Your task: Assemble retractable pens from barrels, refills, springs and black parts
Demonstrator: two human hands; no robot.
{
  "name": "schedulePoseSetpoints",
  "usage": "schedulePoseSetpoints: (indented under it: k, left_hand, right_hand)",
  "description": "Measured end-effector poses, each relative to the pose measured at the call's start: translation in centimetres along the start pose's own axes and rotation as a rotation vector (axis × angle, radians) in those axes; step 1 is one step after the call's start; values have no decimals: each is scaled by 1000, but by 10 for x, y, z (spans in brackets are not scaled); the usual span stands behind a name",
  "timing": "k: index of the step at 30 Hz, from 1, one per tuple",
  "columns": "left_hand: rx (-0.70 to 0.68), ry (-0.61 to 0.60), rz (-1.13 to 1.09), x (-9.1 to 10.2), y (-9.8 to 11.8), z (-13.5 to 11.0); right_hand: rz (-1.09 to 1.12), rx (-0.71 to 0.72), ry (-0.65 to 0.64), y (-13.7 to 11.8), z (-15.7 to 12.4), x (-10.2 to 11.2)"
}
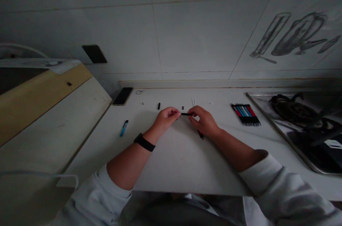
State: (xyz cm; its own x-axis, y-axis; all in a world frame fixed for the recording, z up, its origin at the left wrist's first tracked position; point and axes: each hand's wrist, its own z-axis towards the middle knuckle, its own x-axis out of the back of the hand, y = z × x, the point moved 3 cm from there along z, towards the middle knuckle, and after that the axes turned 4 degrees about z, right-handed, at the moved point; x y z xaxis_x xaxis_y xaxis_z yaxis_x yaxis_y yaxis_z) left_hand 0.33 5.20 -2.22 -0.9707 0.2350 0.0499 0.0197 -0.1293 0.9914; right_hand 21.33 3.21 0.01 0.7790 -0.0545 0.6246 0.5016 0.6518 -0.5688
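A short, thin black pen barrel (186, 114) is held level between my two hands, above the white counter. My left hand (168, 117), with a black band on its wrist, pinches at the left end, where thumb and fingertips meet. At the other end my right hand (202, 120) is closed on the barrel with thumb and fingers. Below my right hand lies a red and black pen piece (200, 134), partly covered by it. Just beyond the hands are a small black cap-like piece (159, 106), a tiny dark piece (183, 108) and thin white sticks (193, 102).
A row of red, blue and white pens (245, 114) lies at the right, beside a metal-edged stove (283, 137). On the left are a blue pen piece (124, 128), a phone (123, 96) and a ring (139, 92). A white cabinet-like box (53, 112) borders the counter (181, 169).
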Motion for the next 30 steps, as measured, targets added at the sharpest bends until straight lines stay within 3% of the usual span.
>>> schedulePoseSetpoints:
  k: [30]
  left_hand:
    - [-20,-3,70,1,-3,1]
  right_hand:
    - [24,-42,-60,6,0,-4]
